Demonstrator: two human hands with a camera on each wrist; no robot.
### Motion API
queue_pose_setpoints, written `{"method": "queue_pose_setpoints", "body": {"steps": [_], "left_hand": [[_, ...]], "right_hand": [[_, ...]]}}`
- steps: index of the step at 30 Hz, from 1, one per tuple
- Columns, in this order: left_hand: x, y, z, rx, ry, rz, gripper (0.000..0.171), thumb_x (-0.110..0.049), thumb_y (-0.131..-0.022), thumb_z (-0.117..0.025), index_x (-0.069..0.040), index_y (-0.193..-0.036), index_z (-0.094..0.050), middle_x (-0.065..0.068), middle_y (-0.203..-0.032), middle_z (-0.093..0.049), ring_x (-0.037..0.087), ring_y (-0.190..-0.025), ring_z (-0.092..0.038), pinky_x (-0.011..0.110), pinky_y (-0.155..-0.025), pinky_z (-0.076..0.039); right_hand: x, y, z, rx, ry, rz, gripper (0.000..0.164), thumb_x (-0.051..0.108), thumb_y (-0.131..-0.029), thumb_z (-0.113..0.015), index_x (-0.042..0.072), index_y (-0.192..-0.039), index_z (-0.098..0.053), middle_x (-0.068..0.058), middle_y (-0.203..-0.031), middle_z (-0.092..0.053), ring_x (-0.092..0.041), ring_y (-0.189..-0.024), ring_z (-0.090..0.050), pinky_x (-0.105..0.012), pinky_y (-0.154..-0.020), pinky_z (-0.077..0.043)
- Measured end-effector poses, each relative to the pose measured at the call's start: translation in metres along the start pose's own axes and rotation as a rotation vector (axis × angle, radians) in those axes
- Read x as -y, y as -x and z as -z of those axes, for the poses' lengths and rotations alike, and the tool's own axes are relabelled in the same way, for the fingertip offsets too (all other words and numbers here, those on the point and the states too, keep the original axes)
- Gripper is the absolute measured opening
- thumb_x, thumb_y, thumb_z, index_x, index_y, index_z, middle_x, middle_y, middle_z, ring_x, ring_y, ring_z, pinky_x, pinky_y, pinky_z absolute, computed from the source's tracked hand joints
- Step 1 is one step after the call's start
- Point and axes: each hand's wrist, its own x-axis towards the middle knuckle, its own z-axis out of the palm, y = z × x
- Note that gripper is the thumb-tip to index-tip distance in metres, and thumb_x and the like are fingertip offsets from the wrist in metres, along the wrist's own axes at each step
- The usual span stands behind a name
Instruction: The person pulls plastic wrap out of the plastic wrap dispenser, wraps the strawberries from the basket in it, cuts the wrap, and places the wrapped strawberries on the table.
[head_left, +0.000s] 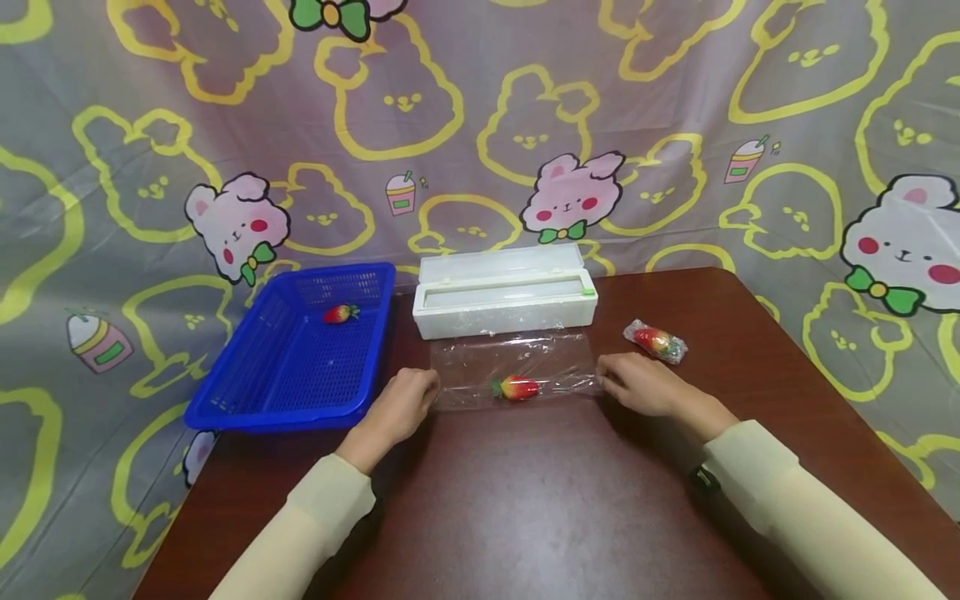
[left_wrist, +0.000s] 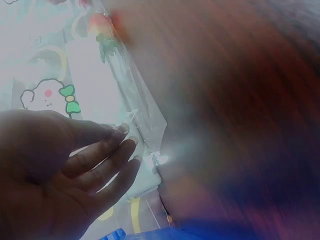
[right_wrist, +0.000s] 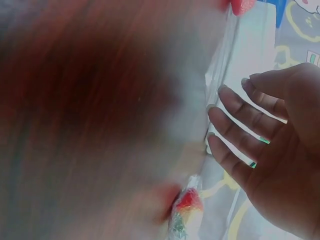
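A sheet of clear plastic wrap [head_left: 467, 360] lies on the table in front of a white wrap dispenser box [head_left: 506, 320]. On the sheet's near part rests a red and yellow strawberry [head_left: 519, 387] with green leaves. My left hand [head_left: 405, 404] pinches the sheet's left edge between thumb and index finger; the other fingers are loosely bent in the left wrist view. At the opposite edge, my right hand [head_left: 637, 383] pinches the wrap with thumb and index finger. Just beyond that hand lies a strawberry wrapped in plastic [head_left: 655, 342].
To the left stands a blue plastic basket [head_left: 277, 422] with one strawberry [head_left: 341, 314] inside. The dispenser box's translucent lid [head_left: 501, 262] is raised at the back. A patterned curtain [head_left: 480, 125] hangs behind the brown table [head_left: 517, 500].
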Motion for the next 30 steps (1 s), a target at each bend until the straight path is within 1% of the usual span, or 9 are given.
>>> {"method": "queue_pose_setpoints", "body": {"steps": [3,7,14,20,23,24,25,28,30], "left_hand": [[-0.002,-0.004,-0.001,-0.026,-0.012,0.018,0.01,0.005,-0.094,-0.064,-0.002,-0.089,-0.07,0.01,-0.079,-0.07,0.028,-0.075,-0.068,0.044,-0.07,-0.056],[-0.004,-0.011,-0.002,-0.052,-0.021,0.056,0.011,0.004,-0.094,-0.063,-0.002,-0.091,-0.071,0.013,-0.083,-0.072,0.032,-0.079,-0.07,0.047,-0.072,-0.057],[-0.004,-0.021,-0.008,-0.024,-0.049,0.166,0.012,0.003,-0.095,-0.061,-0.005,-0.088,-0.069,0.013,-0.084,-0.071,0.033,-0.079,-0.071,0.047,-0.067,-0.056],[-0.005,-0.028,-0.017,0.009,-0.043,0.223,0.013,0.002,-0.093,-0.062,-0.005,-0.084,-0.068,0.012,-0.081,-0.07,0.031,-0.072,-0.068,0.045,-0.062,-0.054],[-0.006,-0.028,-0.02,0.025,-0.044,0.232,0.016,0.003,-0.092,-0.061,-0.005,-0.08,-0.066,0.013,-0.077,-0.069,0.031,-0.07,-0.068,0.046,-0.06,-0.053],[-0.005,-0.027,-0.022,0.027,-0.051,0.228,0.016,0.004,-0.091,-0.061,-0.005,-0.078,-0.065,0.013,-0.076,-0.069,0.031,-0.069,-0.068,0.046,-0.06,-0.053],[-0.002,-0.027,-0.026,0.017,-0.059,0.21,0.018,0.004,-0.09,-0.061,-0.006,-0.076,-0.064,0.013,-0.075,-0.068,0.031,-0.067,-0.067,0.046,-0.058,-0.052],[-0.001,-0.027,-0.028,0.017,-0.079,0.193,0.022,0.007,-0.085,-0.062,-0.008,-0.069,-0.06,0.011,-0.068,-0.065,0.029,-0.062,-0.064,0.047,-0.056,-0.051],[-0.001,-0.027,-0.029,0.025,-0.085,0.189,0.025,0.008,-0.082,-0.064,-0.01,-0.066,-0.059,0.008,-0.065,-0.063,0.027,-0.059,-0.061,0.045,-0.055,-0.05]], "right_hand": [[-0.001,-0.003,0.0,-0.012,0.004,-0.013,0.006,0.011,-0.097,-0.066,0.014,-0.091,-0.065,0.008,-0.078,-0.059,-0.011,-0.073,-0.054,-0.035,-0.062,-0.047],[-0.005,-0.006,0.0,-0.015,0.002,-0.028,0.006,0.009,-0.097,-0.065,0.013,-0.092,-0.064,0.007,-0.076,-0.058,-0.012,-0.071,-0.054,-0.035,-0.062,-0.047],[-0.008,-0.012,-0.003,0.0,-0.007,-0.049,0.005,0.011,-0.097,-0.064,0.011,-0.092,-0.064,0.005,-0.077,-0.059,-0.014,-0.071,-0.054,-0.036,-0.063,-0.047],[-0.012,-0.015,-0.007,0.049,-0.053,-0.056,0.01,0.012,-0.096,-0.065,0.01,-0.086,-0.066,0.004,-0.075,-0.058,-0.014,-0.071,-0.053,-0.035,-0.066,-0.046],[-0.014,-0.016,-0.009,0.07,-0.06,-0.058,0.013,0.012,-0.096,-0.066,0.012,-0.083,-0.065,0.004,-0.073,-0.057,-0.013,-0.07,-0.051,-0.034,-0.065,-0.044],[-0.014,-0.016,-0.009,0.077,-0.062,-0.058,0.013,0.013,-0.096,-0.066,0.012,-0.083,-0.066,0.004,-0.073,-0.056,-0.013,-0.07,-0.051,-0.034,-0.065,-0.044],[-0.014,-0.016,-0.009,0.082,-0.064,-0.06,0.013,0.012,-0.095,-0.066,0.012,-0.082,-0.066,0.004,-0.073,-0.056,-0.013,-0.07,-0.051,-0.033,-0.065,-0.044],[-0.015,-0.018,-0.009,0.096,-0.069,-0.063,0.012,0.012,-0.094,-0.067,0.012,-0.082,-0.067,0.004,-0.073,-0.058,-0.014,-0.07,-0.052,-0.034,-0.065,-0.045],[-0.014,-0.019,-0.008,0.103,-0.068,-0.068,0.011,0.012,-0.093,-0.068,0.012,-0.082,-0.069,0.004,-0.074,-0.06,-0.014,-0.07,-0.052,-0.034,-0.065,-0.046]]}}
